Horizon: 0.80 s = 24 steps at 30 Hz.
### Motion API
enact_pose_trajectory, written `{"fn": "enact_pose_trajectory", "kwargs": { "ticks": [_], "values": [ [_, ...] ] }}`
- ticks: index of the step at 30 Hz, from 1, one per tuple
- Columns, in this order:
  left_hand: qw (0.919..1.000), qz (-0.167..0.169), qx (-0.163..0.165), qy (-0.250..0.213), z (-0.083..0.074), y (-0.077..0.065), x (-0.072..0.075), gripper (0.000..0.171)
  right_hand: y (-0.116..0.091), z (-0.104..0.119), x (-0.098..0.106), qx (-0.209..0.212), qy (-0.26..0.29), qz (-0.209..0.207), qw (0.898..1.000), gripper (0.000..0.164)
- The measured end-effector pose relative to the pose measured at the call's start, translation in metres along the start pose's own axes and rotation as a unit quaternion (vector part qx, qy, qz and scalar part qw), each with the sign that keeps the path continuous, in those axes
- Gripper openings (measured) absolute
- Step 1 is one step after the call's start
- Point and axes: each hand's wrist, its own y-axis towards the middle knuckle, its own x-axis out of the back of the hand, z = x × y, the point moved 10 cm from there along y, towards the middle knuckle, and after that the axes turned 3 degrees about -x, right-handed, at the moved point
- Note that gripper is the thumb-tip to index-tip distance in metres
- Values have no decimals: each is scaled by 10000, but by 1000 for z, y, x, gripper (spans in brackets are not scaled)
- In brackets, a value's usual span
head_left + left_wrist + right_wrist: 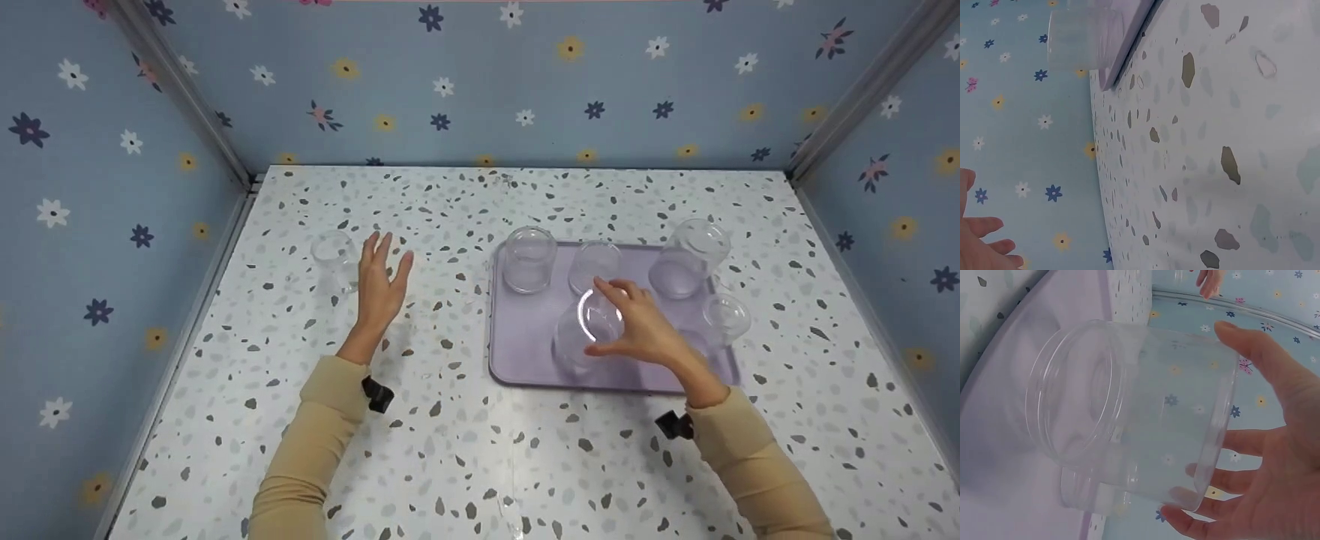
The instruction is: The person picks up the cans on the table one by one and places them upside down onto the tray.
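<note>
My right hand (637,322) grips a large clear plastic jar (1174,410) by its base end, with the thumb on one side and the fingers on the other. The jar's ridged neck faces down toward the lilac tray (517,352), over its front middle part. To the left of the tray, my left hand (381,292) is held up with fingers spread and nothing in them. Another clear jar (334,255) is just left of that hand, partly hidden behind it in the head view.
More clear jars are on the tray: one at the back left (530,262), a jar behind the held one (596,262), a jar at the back right (690,259) and one near the right edge (726,319). Flowered panels (480,82) wall the speckled table (435,465) at back and sides.
</note>
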Motion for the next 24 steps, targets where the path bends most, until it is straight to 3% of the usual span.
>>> {"fn": "enact_pose_trajectory", "kwargs": {
  "ticks": [6,13,24],
  "values": [
    [9975,10,-35,702,6,9,8,55,5,-5,-2,-178,-244,261,9992,103],
    [9940,-92,-33,1094,13,21,20,55,9,-11,-4,-161,-405,342,9985,103],
    [9846,6,418,1698,30,31,30,60,14,-19,-8,-353,-394,535,9972,102]
  ]
}}
